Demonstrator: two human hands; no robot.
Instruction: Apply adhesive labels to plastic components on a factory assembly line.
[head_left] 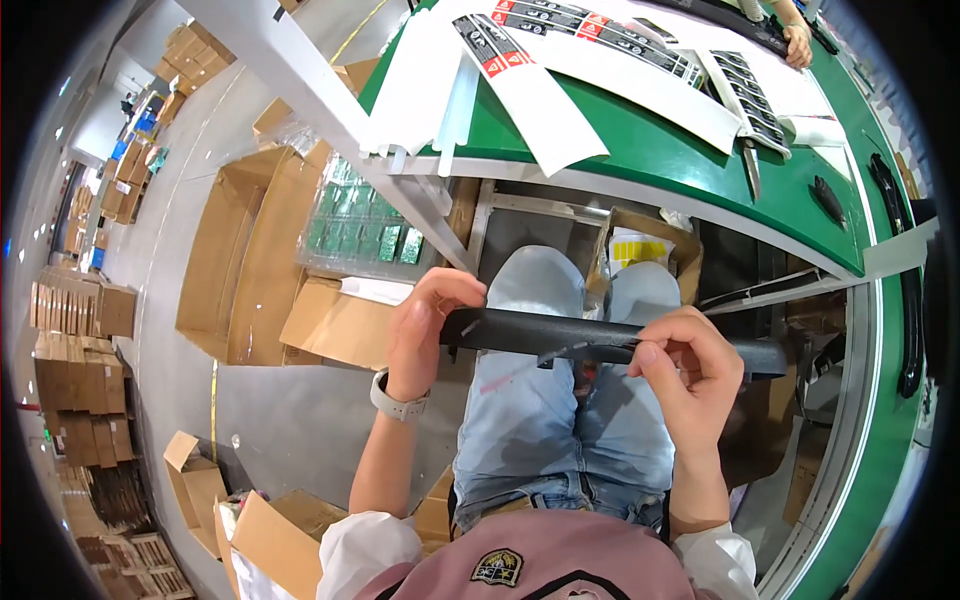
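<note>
1. We start nearest, over our lap in light jeans; a long black bar lies crosswise above the knees, its long axis running from nine o'clock to three o'clock, dipping slightly toward three.
2. Our left hand is clenched round the bar's nine o'clock end, thumb on top, a pale wristwatch below it; our right hand pinches the bar near its middle-right, fingertips on a small pale tab or film there; we cannot tell exactly what that piece is; both hands sit equally close to the bar.
3. Further out at nine o'clock, an open cardboard box stands on the grey floor; beside it a clear tray of green parts rests on another carton.
4. At twelve o'clock the green worktable carries white sheets with black printed strips; another person's hand rests at its far edge.
5. Farthest, at nine o'clock, stacked cartons line the floor.
</note>
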